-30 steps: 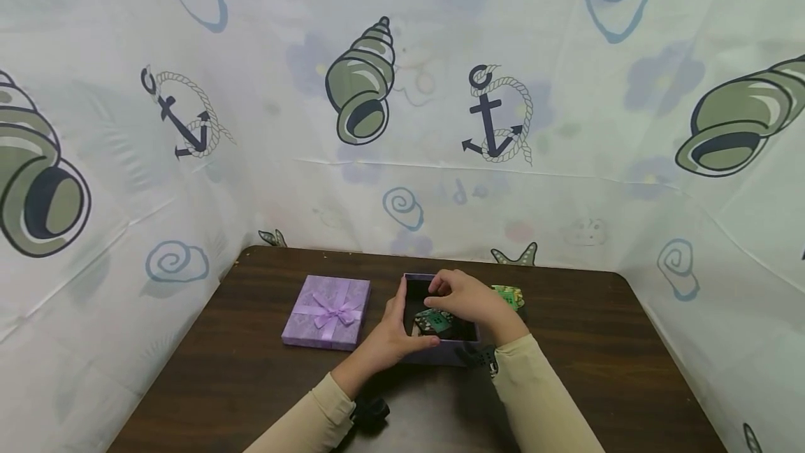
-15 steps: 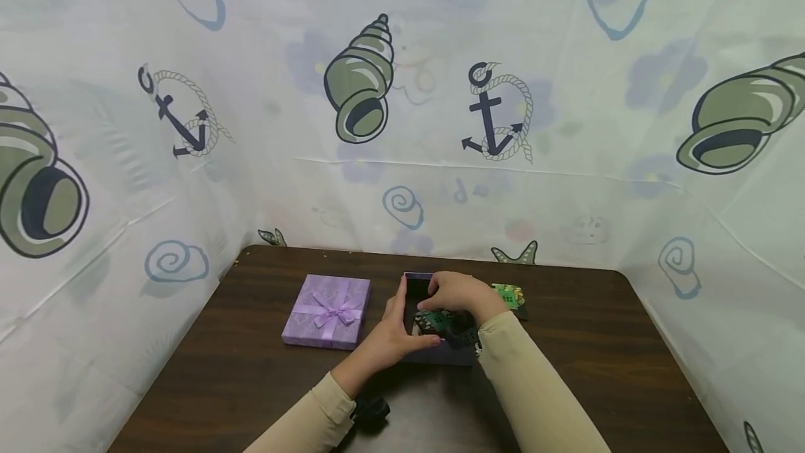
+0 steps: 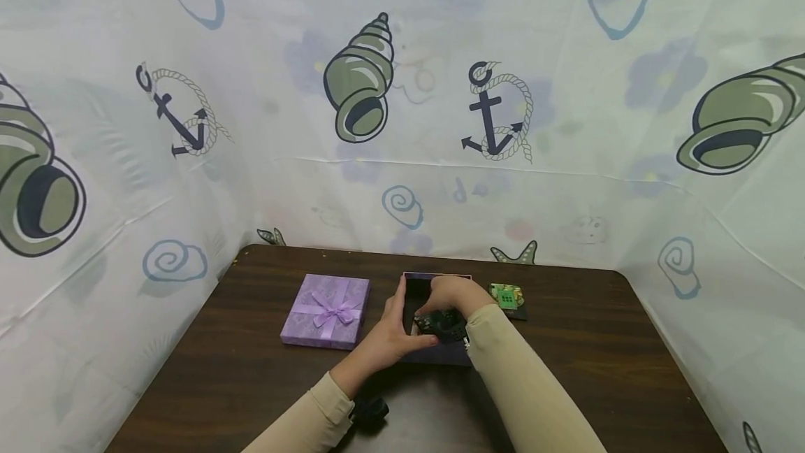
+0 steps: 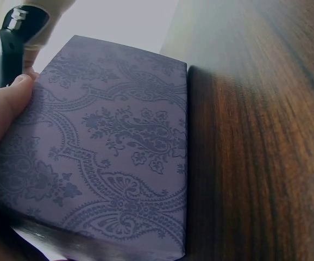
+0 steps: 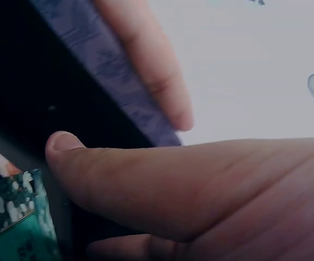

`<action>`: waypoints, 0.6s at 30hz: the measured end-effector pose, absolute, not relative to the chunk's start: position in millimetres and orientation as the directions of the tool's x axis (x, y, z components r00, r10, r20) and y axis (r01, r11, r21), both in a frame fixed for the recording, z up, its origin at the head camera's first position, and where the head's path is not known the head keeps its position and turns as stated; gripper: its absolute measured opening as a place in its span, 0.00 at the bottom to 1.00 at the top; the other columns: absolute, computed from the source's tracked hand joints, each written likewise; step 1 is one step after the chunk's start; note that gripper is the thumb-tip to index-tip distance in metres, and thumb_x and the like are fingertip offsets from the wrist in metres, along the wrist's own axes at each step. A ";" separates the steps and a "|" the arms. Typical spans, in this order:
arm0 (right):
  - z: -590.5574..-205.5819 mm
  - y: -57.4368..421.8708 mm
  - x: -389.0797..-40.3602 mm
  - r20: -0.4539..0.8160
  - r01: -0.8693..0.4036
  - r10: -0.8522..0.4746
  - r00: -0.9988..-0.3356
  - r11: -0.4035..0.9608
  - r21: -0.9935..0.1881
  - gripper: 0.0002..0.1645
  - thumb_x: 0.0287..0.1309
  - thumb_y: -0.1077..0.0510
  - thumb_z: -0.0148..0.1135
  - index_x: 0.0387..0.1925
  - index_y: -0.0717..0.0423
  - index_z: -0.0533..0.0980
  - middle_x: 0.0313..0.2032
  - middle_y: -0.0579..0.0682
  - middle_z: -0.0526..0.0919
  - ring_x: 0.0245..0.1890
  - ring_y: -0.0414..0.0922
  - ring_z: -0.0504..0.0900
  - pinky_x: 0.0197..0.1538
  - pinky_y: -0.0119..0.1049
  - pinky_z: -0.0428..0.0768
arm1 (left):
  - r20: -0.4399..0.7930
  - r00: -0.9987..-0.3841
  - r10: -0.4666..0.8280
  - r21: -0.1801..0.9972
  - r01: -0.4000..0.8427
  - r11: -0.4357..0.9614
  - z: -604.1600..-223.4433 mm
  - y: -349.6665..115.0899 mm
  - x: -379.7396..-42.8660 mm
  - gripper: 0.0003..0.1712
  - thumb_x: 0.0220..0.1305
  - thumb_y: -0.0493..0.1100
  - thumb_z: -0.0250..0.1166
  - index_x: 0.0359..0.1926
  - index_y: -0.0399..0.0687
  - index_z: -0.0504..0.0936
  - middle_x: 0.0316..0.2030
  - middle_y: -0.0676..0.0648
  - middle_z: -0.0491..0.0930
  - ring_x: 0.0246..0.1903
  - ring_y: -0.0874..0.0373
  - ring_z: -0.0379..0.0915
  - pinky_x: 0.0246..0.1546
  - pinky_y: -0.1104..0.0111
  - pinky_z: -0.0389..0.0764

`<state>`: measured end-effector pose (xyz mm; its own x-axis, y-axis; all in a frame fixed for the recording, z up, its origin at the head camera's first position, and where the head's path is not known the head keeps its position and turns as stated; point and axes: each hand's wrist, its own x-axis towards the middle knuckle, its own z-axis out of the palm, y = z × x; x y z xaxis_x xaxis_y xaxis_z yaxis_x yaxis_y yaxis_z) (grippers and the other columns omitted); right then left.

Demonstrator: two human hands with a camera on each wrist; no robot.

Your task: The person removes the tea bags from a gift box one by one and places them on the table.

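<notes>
- Left hand (image 3: 396, 334) gripped the purple gift box (image 4: 113, 136).
- Right hand (image 3: 455, 293) was inside, beside a green-printed packet (image 5: 22, 236); whether it gripped anything, I could not tell.

The left forearm (image 3: 305, 416) slants inward from the lower left, ending in a spread left grip (image 3: 391, 335) — straight fingers (image 3: 397, 300) pointing away, left thumb (image 3: 423, 341) stretched out to the right. From the opposite side comes the right forearm (image 3: 528, 376), also sleeved; the right grip (image 3: 451, 293) turns across toward the left one — right thumb (image 5: 140, 182) extended, the other fingertips hidden from sight.
</notes>
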<state>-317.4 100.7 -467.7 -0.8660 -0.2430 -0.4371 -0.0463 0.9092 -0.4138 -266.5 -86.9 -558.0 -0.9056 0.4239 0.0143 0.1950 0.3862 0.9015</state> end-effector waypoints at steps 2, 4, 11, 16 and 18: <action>-471.5 100.3 -318.6 -0.455 -0.042 -0.243 -0.857 0.912 -0.408 0.45 0.65 0.41 0.78 0.71 0.66 0.76 0.62 0.59 0.85 0.57 0.56 0.85 0.63 0.55 0.85 | 0.014 -0.907 0.422 0.902 0.193 0.385 -557.8 -87.1 -266.3 0.81 0.59 0.68 0.81 0.89 0.64 0.27 0.87 0.33 0.43 0.84 0.30 0.48 0.76 0.31 0.64; -474.3 100.4 -319.8 -0.467 -0.036 -0.241 -0.851 0.914 -0.405 0.46 0.65 0.41 0.78 0.73 0.66 0.75 0.65 0.60 0.83 0.59 0.56 0.85 0.66 0.57 0.83 | 0.013 -0.906 0.424 0.904 0.192 0.382 -557.7 -87.3 -266.0 0.81 0.59 0.67 0.81 0.89 0.65 0.26 0.87 0.33 0.43 0.84 0.30 0.47 0.76 0.31 0.63; -477.7 102.7 -321.3 -0.470 0.007 -0.226 -0.853 0.897 -0.443 0.36 0.62 0.44 0.81 0.61 0.62 0.81 0.48 0.54 0.86 0.44 0.52 0.86 0.54 0.53 0.88 | 0.001 -0.906 0.424 0.903 0.183 0.388 -557.5 -88.3 -264.8 0.81 0.59 0.69 0.81 0.89 0.69 0.25 0.87 0.34 0.43 0.84 0.32 0.48 0.77 0.32 0.63; -478.7 104.6 -320.3 -0.484 0.024 -0.254 -0.837 0.868 -0.496 0.31 0.63 0.46 0.80 0.58 0.61 0.82 0.44 0.54 0.86 0.39 0.52 0.87 0.48 0.52 0.90 | 0.001 -0.903 0.430 0.905 0.183 0.384 -557.5 -88.4 -265.3 0.81 0.59 0.68 0.80 0.89 0.69 0.25 0.87 0.34 0.42 0.84 0.31 0.49 0.76 0.32 0.64; -478.6 105.7 -320.3 -0.489 0.034 -0.271 -0.829 0.849 -0.527 0.28 0.64 0.46 0.79 0.56 0.61 0.84 0.45 0.55 0.86 0.39 0.52 0.88 0.48 0.52 0.90 | 0.004 -0.902 0.432 0.905 0.187 0.383 -557.7 -88.4 -266.2 0.81 0.59 0.69 0.80 0.89 0.68 0.25 0.87 0.33 0.43 0.83 0.31 0.50 0.76 0.33 0.65</action>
<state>-320.3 105.7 -478.6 -0.8289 -0.2708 -0.4895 0.0335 0.8494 -0.5266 -266.2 -88.4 -557.7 -0.9021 0.4315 0.0035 0.1866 0.3827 0.9048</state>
